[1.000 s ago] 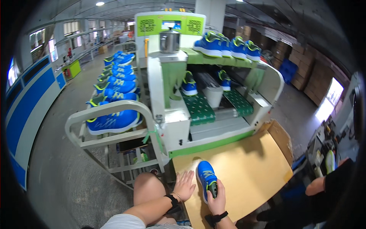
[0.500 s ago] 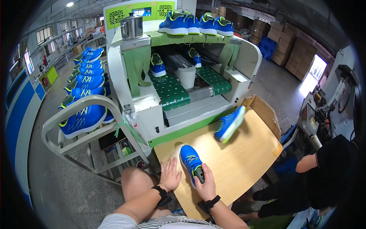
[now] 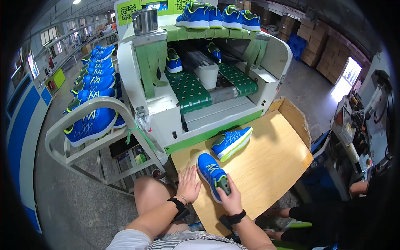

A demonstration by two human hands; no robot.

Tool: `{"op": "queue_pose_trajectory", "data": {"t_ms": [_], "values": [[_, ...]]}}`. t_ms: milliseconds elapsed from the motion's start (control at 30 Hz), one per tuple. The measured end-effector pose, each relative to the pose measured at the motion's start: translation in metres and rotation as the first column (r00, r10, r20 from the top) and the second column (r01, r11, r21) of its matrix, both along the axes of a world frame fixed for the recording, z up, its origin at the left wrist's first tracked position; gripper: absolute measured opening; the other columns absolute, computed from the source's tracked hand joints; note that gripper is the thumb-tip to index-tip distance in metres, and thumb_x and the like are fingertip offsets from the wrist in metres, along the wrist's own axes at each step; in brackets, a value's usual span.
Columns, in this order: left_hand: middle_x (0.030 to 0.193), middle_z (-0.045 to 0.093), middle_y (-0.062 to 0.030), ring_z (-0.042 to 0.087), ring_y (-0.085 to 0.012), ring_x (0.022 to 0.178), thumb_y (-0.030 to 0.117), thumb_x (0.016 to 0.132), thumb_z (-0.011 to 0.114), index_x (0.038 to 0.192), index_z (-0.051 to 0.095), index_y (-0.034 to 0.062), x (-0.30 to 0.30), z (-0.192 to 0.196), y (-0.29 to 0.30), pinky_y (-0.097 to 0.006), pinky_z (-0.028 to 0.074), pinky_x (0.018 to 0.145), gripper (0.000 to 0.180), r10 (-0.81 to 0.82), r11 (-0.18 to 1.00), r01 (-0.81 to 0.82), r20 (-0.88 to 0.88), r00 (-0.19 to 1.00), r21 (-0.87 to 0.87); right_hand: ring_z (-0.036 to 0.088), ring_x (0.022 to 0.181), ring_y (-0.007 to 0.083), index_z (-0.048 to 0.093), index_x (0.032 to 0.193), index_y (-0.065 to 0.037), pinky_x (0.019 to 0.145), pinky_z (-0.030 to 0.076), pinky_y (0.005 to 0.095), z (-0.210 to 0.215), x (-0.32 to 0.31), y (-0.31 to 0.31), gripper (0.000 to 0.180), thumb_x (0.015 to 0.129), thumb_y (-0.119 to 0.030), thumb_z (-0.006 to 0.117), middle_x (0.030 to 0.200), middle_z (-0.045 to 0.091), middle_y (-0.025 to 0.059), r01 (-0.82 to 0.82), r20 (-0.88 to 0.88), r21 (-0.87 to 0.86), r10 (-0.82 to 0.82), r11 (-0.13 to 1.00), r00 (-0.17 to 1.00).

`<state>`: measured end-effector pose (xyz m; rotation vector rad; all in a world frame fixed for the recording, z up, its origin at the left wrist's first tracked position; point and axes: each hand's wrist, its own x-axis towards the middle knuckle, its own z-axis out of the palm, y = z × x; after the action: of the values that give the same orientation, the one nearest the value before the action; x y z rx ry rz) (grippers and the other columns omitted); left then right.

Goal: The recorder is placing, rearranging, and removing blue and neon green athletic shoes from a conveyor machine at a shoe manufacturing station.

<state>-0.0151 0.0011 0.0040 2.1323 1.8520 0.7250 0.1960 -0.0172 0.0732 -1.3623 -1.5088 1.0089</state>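
A blue sneaker [image 3: 209, 168] with yellow-green laces and a white sole lies on the wooden board [image 3: 266, 166], its toe away from me. My right hand [image 3: 231, 200] grips it at the heel, around a dark green insert with a hole that shows in the shoe opening. My left hand [image 3: 188, 185] rests beside the shoe's left side, fingers stretched out, palm down near the board's left edge. Just beyond, a second blue sneaker [image 3: 231, 141] is tipped on its side, its yellow-green and white sole facing right and toward me.
Behind the board stands a white machine [image 3: 162, 104] with green perforated belts [image 3: 189, 93], two sneakers inside, several sneakers and a metal mug [image 3: 145, 21] on top. A metal rack [image 3: 89, 156] of sneakers is at left. A person in dark clothes [image 3: 333, 221] is at right.
The second sneaker, blurred and tilted farther right before, now lies on the board close to the held one. The held shoe has barely shifted. The person at right has moved farther right.
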Motion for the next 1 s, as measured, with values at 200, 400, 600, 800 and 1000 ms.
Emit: {"op": "queue_pose_trajectory", "data": {"t_ms": [200,400,600,800,1000], "values": [[0.141,0.056,-0.0220,0.049,-0.0390,0.132,0.045,0.102,0.053,0.158,0.029,0.0024,-0.007,0.021,0.044,-0.057,0.029,0.114,0.074,0.171,0.979,-0.144,0.200,0.965,-0.147,0.061,0.119,0.0206,0.048,0.147,0.007,0.103,0.048,0.0328,0.032,0.084,-0.032,0.060,0.093,-0.007,0.071,0.135,0.061,0.0162,0.274,-0.371,-0.152,-0.311,0.950,0.875],[0.147,0.053,-0.0255,0.047,-0.0410,0.137,0.064,0.091,0.060,0.158,0.031,0.0036,0.056,0.083,0.164,-0.055,0.032,0.114,0.094,0.261,0.895,-0.153,0.214,0.941,-0.418,0.049,0.136,0.0309,0.037,0.153,0.002,0.116,0.035,0.0391,0.012,0.131,-0.031,0.073,0.088,-0.005,0.071,0.146,0.051,0.0204,0.529,0.054,0.153,-0.542,0.835,0.839],[0.135,0.052,-0.0138,0.047,-0.0366,0.126,0.044,0.073,0.086,0.144,0.043,0.0093,0.110,0.069,0.138,-0.049,0.037,0.108,0.090,0.030,0.996,-0.002,0.312,0.950,-0.089,0.038,0.146,0.0331,0.017,0.162,-0.003,0.120,0.032,0.0403,-0.038,0.121,-0.033,0.106,0.077,-0.004,0.082,0.161,0.031,0.0208,0.476,-0.177,0.012,-0.466,0.879,0.867],[0.147,0.047,-0.0220,0.038,-0.0370,0.144,0.026,0.069,0.086,0.160,0.027,0.0072,0.154,0.043,0.138,-0.046,0.032,0.120,0.109,-0.282,0.949,0.313,0.517,0.808,0.029,0.028,0.150,0.0362,0.013,0.161,0.001,0.122,0.026,0.0418,-0.046,0.102,-0.021,0.115,0.075,-0.011,0.088,0.163,0.025,0.0248,0.603,-0.075,0.052,-0.599,0.796,0.798],[0.148,0.053,-0.0207,0.053,-0.0276,0.135,0.010,0.077,0.078,0.158,0.029,-0.0028,0.146,0.054,0.133,-0.035,0.041,0.114,0.096,-0.074,0.898,0.406,0.851,0.520,-0.170,0.051,0.134,0.0308,0.032,0.157,-0.004,0.112,0.040,0.0386,-0.031,0.110,0.011,0.086,0.085,-0.008,0.079,0.146,0.050,0.0184,0.707,-0.070,0.137,-0.705,0.694,0.706]]}}
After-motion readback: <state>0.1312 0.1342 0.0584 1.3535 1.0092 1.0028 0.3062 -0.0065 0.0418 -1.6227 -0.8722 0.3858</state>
